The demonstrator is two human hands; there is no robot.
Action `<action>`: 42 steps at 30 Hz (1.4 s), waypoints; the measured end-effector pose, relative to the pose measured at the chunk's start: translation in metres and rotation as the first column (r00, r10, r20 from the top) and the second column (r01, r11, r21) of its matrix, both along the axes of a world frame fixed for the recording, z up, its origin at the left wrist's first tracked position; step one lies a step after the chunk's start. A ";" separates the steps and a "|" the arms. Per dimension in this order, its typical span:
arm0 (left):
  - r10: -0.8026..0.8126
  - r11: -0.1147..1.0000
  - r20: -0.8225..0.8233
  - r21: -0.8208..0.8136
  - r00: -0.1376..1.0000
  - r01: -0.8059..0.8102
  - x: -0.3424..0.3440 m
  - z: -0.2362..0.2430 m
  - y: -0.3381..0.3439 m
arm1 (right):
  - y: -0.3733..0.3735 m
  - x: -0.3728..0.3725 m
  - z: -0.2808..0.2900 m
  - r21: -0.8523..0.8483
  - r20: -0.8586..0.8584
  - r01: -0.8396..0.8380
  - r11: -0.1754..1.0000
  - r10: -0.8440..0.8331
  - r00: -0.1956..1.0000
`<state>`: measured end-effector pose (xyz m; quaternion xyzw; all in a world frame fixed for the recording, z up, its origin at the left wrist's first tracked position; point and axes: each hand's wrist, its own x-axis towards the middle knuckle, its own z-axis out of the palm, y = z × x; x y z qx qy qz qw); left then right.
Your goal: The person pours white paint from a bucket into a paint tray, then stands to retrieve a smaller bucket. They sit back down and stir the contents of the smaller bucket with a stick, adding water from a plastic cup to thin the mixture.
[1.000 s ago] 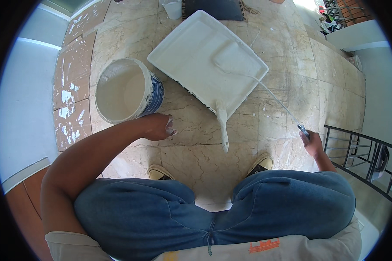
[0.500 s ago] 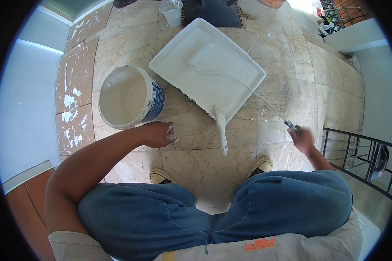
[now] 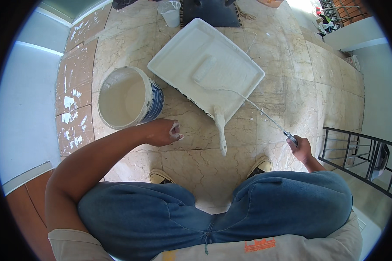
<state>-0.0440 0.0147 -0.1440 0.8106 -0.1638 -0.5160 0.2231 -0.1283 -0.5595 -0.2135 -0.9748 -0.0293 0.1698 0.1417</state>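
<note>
Right hand (image 3: 301,148) is closed around the end of a thin metal roller handle (image 3: 265,116), low right in the scene, just beyond the right knee. The handle is run diagonally up-left to a white paint roller sleeve (image 3: 204,69), which is laid in the white rectangular plastic paint tray (image 3: 244,65). The tray is set at an angle on the beige marble-tile floor (image 3: 292,87), centre-far, with one corner pointed near. A white paint-coated brush (image 3: 221,130) is rested with its head on the tray's near edge, handle pointed toward the person.

Left hand (image 3: 163,132) is loosely curled, fingers (image 3: 175,129) smeared with white paint, nothing seen gripped. It is held just beside the near-right rim of the round white paint bucket with a blue label (image 3: 128,98); contact with the bucket cannot be told. The bucket is filled with off-white paint and is placed left of the tray, close to it but apart.

Blue denim-clad legs (image 3: 213,209) are seen at the near edge, with two shoe tips (image 3: 161,176) on the floor between them and the brush. A small white plastic cup (image 3: 170,13) is stood at the far edge. A black metal railing (image 3: 357,152) is seen at the right. Paint-splashed tiles (image 3: 74,100) are seen left of the bucket.
</note>
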 end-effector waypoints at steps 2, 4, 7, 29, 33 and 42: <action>0.046 0.998 0.013 -0.034 0.999 -0.045 0.007 0.016 -0.004 | -0.008 -0.001 -0.001 0.007 -0.013 0.010 1.000 -0.010 1.000; 0.083 0.993 0.102 -0.096 0.991 -0.073 0.021 0.037 -0.003 | -0.017 -0.003 0.000 0.021 -0.040 0.040 0.999 -0.040 0.998; 0.266 0.945 0.187 -0.243 0.946 -0.218 0.050 0.073 0.010 | -0.025 -0.006 0.005 -0.017 -0.110 0.076 0.997 -0.077 0.991; 0.932 0.354 -0.003 -0.203 0.362 -0.913 0.040 0.029 0.221 | 0.026 0.017 0.012 0.105 -0.199 0.095 0.990 -0.073 0.977; 0.946 0.305 -0.039 -0.244 0.323 -0.921 0.038 0.025 0.218 | 0.027 0.012 0.014 0.085 -0.135 0.086 0.993 -0.074 0.988; 0.927 0.304 -0.119 -0.317 0.356 -0.898 0.045 0.037 0.202 | 0.031 0.015 0.011 0.066 -0.180 0.083 0.994 -0.070 0.981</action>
